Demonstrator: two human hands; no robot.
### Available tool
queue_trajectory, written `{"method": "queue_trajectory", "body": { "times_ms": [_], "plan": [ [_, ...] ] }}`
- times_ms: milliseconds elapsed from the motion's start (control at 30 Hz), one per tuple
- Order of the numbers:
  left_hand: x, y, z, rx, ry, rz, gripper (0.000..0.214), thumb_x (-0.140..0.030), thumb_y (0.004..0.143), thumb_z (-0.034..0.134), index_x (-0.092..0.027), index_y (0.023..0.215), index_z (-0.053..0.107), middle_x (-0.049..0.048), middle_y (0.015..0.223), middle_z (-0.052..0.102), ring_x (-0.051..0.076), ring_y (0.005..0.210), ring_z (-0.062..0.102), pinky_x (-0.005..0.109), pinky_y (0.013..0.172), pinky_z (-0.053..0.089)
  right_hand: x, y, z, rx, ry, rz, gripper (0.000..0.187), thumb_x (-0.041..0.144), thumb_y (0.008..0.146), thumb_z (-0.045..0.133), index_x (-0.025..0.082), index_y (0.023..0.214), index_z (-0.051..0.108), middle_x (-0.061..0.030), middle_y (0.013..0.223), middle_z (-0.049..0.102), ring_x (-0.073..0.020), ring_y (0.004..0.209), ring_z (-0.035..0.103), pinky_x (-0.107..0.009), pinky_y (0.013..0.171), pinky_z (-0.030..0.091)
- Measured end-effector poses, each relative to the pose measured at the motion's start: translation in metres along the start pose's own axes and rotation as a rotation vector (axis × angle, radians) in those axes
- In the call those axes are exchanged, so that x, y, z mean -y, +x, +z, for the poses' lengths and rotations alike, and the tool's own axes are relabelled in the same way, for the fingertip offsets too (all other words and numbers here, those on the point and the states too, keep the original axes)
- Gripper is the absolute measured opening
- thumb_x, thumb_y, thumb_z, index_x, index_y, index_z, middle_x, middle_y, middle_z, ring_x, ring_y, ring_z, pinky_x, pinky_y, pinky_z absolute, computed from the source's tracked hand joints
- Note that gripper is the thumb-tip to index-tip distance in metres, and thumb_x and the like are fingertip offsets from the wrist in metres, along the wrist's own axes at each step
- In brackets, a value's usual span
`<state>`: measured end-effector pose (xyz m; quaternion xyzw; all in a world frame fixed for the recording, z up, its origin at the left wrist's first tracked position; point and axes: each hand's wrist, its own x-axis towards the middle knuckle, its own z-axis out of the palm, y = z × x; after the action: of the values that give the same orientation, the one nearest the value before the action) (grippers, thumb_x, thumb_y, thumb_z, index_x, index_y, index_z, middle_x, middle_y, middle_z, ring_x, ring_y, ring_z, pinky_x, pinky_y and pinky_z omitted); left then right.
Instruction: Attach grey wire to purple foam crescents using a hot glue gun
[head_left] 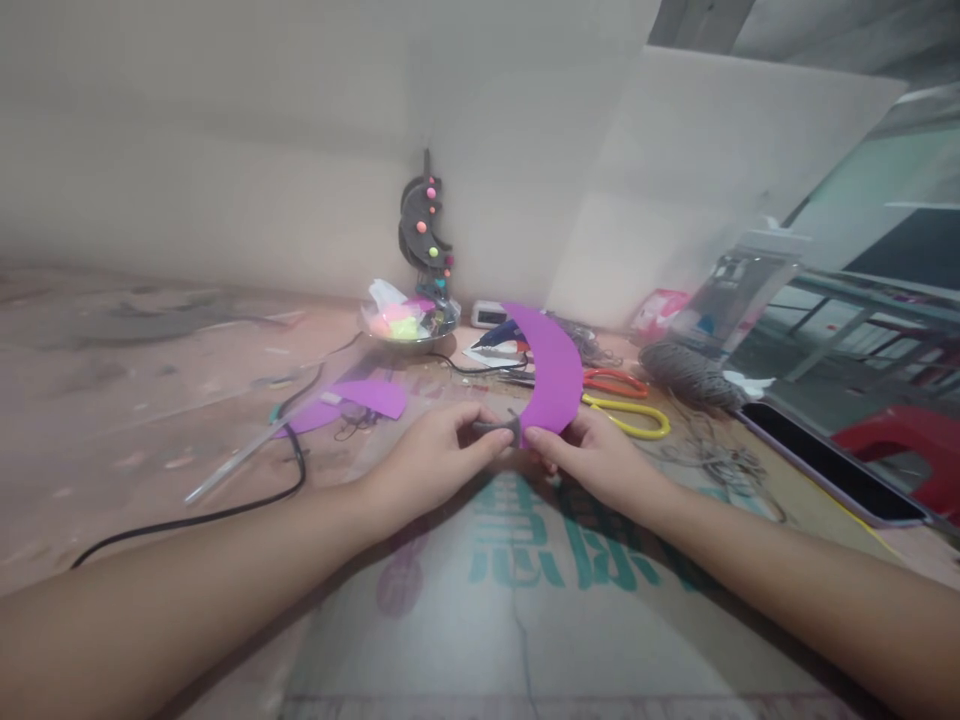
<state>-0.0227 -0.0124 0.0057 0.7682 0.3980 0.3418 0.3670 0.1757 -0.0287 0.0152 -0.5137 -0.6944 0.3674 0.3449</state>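
A purple crescent-shaped sheet (556,365) stands upright above the table, its lower end pinched in my right hand (589,450). Close beside it, my left hand (450,445) has thumb and fingers closed on a dark grey strand (493,426), which looks like yarn and meets the crescent's lower tip. Whether it wraps round that tip I cannot tell. Another purple piece (379,397) lies on the table to the left, with a thin dark tangle on it. Beyond my right hand are yellow-handled scissors (637,416) and orange-handled scissors (616,381).
A grey crescent with coloured pompoms (422,225) rises behind a bowl (409,343). A glue stick (240,460) and black cable (300,470) lie left. At right are a grey yarn ball (690,373), a phone (829,465) and a clear container (739,290). Printed cardboard (450,640) lies beneath.
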Motion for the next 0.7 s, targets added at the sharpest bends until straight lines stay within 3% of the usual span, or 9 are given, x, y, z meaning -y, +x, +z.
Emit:
{"method": "queue_trajectory", "body": {
  "times_ms": [267,433,700],
  "plan": [
    [-0.002,0.001,-0.001,-0.038,-0.016,-0.004,0.021,-0.035,0.088,0.054,-0.017,0.087,0.065,0.0027,0.087,0.069,0.017,0.079,0.060,0.027,0.073,0.043,0.002,0.002,0.000,0.040,0.024,0.012,0.013,0.028,0.078,0.058,0.017,0.073,0.056,0.0025,0.058,0.057,-0.0107,0.051,0.053,-0.022,0.050,0.041],
    [0.002,0.003,-0.002,-0.119,-0.080,0.017,0.024,-0.036,0.090,0.051,-0.017,0.092,0.064,0.0026,0.089,0.068,0.018,0.083,0.061,0.027,0.075,0.044,-0.007,0.007,-0.002,0.127,0.066,-0.002,0.016,0.032,0.082,0.059,0.016,0.083,0.060,0.0014,0.066,0.061,-0.0098,0.054,0.052,-0.022,0.051,0.041],
    [0.001,0.003,-0.002,-0.126,-0.070,0.054,0.022,-0.034,0.090,0.051,-0.016,0.088,0.064,0.0016,0.084,0.067,0.017,0.079,0.061,0.026,0.073,0.045,-0.013,0.008,-0.002,0.086,0.152,-0.038,0.030,0.046,0.087,0.056,0.017,0.080,0.057,0.0015,0.066,0.059,-0.0080,0.051,0.050,-0.021,0.048,0.040]
  ]
}}
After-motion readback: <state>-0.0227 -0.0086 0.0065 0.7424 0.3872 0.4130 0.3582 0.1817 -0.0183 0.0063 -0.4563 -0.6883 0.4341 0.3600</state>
